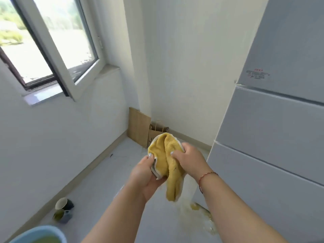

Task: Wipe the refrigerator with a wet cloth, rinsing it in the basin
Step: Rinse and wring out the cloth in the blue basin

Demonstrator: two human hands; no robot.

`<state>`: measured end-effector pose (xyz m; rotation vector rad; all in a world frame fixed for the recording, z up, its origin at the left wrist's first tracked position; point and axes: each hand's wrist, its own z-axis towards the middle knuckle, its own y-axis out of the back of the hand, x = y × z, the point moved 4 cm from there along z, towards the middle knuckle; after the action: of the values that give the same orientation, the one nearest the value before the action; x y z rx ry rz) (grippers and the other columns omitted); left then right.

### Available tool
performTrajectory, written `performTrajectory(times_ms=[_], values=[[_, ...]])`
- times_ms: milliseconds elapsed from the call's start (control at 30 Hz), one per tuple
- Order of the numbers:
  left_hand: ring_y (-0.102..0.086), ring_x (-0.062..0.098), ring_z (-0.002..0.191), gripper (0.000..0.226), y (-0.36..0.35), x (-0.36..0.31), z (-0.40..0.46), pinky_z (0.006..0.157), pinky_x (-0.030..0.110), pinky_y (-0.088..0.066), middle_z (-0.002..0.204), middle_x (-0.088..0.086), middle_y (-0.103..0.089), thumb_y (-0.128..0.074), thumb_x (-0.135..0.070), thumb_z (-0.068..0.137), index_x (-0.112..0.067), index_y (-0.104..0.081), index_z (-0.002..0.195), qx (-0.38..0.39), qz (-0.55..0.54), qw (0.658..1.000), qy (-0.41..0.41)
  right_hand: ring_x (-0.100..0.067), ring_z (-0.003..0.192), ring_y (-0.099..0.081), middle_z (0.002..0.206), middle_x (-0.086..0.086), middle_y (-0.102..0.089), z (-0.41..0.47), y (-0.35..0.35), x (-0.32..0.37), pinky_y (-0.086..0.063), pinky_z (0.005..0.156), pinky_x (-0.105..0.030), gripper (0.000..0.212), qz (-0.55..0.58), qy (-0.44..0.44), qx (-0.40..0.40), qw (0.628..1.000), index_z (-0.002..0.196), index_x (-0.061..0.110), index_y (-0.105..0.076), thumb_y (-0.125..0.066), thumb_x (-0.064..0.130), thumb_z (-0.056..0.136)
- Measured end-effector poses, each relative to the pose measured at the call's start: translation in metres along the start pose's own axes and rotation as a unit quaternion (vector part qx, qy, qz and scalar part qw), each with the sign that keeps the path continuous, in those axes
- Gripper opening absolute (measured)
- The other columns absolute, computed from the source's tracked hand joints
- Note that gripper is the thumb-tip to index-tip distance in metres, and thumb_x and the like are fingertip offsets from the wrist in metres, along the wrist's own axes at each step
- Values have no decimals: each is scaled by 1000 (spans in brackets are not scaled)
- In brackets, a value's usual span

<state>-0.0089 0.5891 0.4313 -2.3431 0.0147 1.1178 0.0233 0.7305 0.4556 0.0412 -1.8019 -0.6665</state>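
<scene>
Cloth: yellow cloth (168, 160) bunched between both hands, tail hanging below the fingers.
Left hand (146, 174): fingers curled round the cloth's left edge.
Right hand (188, 159): fingers pinching its upper fold.
Refrigerator (273, 120): right of the fingers, apart.
Basin (37, 233): blue, low-left, well away.
</scene>
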Motion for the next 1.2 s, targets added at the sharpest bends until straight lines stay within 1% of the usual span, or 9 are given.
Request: performTrajectory(times_ms=[167, 267, 333, 467, 600, 700, 900, 1067, 1200], values=[[-65, 32, 110, 36, 88, -36, -68, 97, 47, -50, 118, 20, -67, -55, -26, 95, -2, -60, 121, -44, -38, 996, -63, -18, 72, -53, 76, -1, -57, -12, -75, 60, -47, 68, -37, 20, 0, 38, 104, 994, 87, 8, -59, -56, 27, 82], [-69, 31, 101, 35, 165, -42, -105, 82, 39, -57, 115, 24, -66, -64, -5, 88, 5, -57, 121, -142, -20, 984, -106, -16, 69, -53, 76, 0, -56, -28, -135, 85, -44, 63, -30, 14, -4, 42, 176, 984, 84, 14, -58, -56, 27, 86], [-71, 28, 90, 26, 223, -41, -130, 73, 37, -58, 106, 21, -70, -59, -5, 93, 5, -58, 116, -219, -36, 967, -125, -16, 70, -56, 80, 0, -59, -36, -183, 99, -47, 64, -30, 17, -29, 39, 235, 971, 89, 13, -60, -58, 30, 86], [-68, 27, 86, 20, 336, -31, -184, 70, 41, -57, 98, 16, -71, -49, -13, 100, -2, -61, 112, -337, -83, 929, -133, -17, 76, -63, 87, -2, -65, -56, -281, 111, -53, 64, -31, 25, -101, 4, 385, 917, 91, 16, -60, -71, 35, 80], [-65, 27, 79, 17, 452, -13, -241, 66, 39, -54, 94, 15, -69, -50, -17, 99, -5, -60, 105, -435, -89, 891, -93, -24, 94, -66, 103, -6, -67, -79, -391, 102, -57, 85, -42, 32, -217, -28, 482, 848, 97, 19, -64, -80, 28, 71], [-62, 25, 78, 13, 531, 10, -273, 61, 35, -50, 91, 13, -66, -54, -19, 98, -8, -58, 98, -487, -86, 867, -62, -20, 98, -62, 106, -2, -64, -99, -481, 81, -55, 88, -37, 33, -303, -11, 495, 814, 102, 23, -64, -78, 32, 73], [-61, 26, 78, 10, 641, 69, -279, 67, 41, -53, 94, 13, -64, -50, -11, 99, -13, -56, 107, -557, -59, 829, -8, -17, 91, -57, 100, 0, -59, -124, -617, 20, -51, 77, -27, 18, -346, 22, 462, 816, 95, 27, -55, -68, 24, 82], [-67, 31, 90, 47, 712, 132, -240, 74, 53, -58, 102, 11, -68, -52, -2, 89, -48, -54, 100, -558, 5, 829, 43, -21, 85, -53, 98, -3, -57, -109, -695, -35, -43, 70, -29, 19, -389, 58, 445, 805, 96, 21, -45, -56, 14, 83], [-64, 30, 96, 53, 746, 160, -195, 85, 49, -55, 111, 11, -65, -46, 5, 84, -42, -59, 101, -542, 83, 834, 57, -22, 78, -47, 98, -4, -49, -73, -754, -71, -36, 62, -27, 19, -436, 106, 418, 790, 96, 18, -42, -44, 4, 84]])
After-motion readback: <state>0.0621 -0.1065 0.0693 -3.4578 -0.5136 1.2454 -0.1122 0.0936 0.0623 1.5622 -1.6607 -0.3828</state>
